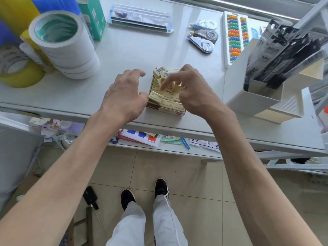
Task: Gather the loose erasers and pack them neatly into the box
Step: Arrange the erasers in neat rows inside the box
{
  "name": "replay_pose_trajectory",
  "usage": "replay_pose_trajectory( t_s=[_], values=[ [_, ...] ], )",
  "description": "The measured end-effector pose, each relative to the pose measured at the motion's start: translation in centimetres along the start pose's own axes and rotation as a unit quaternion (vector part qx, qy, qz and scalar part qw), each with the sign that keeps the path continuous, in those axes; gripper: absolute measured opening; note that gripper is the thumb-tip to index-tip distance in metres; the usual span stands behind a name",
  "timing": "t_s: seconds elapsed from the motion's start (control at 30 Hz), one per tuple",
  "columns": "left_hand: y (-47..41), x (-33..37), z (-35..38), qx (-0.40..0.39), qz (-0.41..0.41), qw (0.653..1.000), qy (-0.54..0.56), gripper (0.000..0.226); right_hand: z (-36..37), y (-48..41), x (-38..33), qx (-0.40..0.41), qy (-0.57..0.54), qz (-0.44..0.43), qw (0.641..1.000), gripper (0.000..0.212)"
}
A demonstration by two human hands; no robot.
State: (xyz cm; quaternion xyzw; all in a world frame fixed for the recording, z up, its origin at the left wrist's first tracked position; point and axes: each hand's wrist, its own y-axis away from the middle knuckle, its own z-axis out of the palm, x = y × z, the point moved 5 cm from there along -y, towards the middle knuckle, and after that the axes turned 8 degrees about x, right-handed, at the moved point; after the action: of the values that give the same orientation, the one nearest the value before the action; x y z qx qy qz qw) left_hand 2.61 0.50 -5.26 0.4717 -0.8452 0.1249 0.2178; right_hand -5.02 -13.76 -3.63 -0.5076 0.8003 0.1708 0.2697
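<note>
Head view: the box (pixel 166 110) sits at the near edge of the white table (pixel 124 50), dead centre. It is full of pale yellow erasers (pixel 167 99). The near rows lie flat, while the far ones are heaped loose, two of them showing barcodes.

From the box, a stack of white tape rolls (pixel 71 48) stands at ten o'clock, with a yellow roll (pixel 21 75) further out at nine. A clear ruler pack (pixel 140 18) lies at twelve and three correction tapes (pixel 204 38) at one. An abacus (pixel 233 36) lies at two, and a white organizer (pixel 257 103) crowds in at three, near my right wrist. Nothing lies between the hands and the box.

My left hand (pixel 124 93) hovers at the box's nine o'clock side, fingers loosely curved and holding nothing, thumb just beside the near-left eraser. My right hand (pixel 193 91) hangs over the box from three o'clock. Its index finger is straight, with the tip down on the heap; the other fingers curl over loose erasers, and I cannot tell whether they pinch one.
</note>
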Motion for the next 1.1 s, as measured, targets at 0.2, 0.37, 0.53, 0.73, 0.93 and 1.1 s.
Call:
replay_pose_trajectory(
  t_s=[0.2,0.37,0.53,0.73,0.93,1.1],
  values=[
    [-0.1,-0.2,-0.5,0.008,-0.004,1.000,0.001,0.053,-1.3,0.4,2.5,0.069,-0.002,0.074,0.995,0.046],
    [-0.1,-0.2,-0.4,0.009,-0.008,1.000,0.005,0.053,-0.4,0.7,2.9,-0.008,0.030,0.080,0.996,0.039],
    [-0.1,-0.1,-0.3,0.010,-0.003,1.000,0.005,0.053,-0.5,1.0,3.0,-0.006,0.022,0.084,0.996,0.043],
    [0.0,0.0,-0.3,0.008,0.002,1.000,0.001,0.053,-0.7,0.8,2.2,0.030,0.013,0.075,0.997,0.041],
    [0.1,0.2,-0.2,0.010,0.014,1.000,-0.022,0.053,1.4,0.8,-1.0,0.013,-0.035,0.004,0.999,0.017],
    [0.4,0.2,-0.4,0.014,0.035,0.998,-0.055,0.055,2.4,0.8,-1.8,-0.001,-0.016,-0.021,1.000,0.017]
  ],
)
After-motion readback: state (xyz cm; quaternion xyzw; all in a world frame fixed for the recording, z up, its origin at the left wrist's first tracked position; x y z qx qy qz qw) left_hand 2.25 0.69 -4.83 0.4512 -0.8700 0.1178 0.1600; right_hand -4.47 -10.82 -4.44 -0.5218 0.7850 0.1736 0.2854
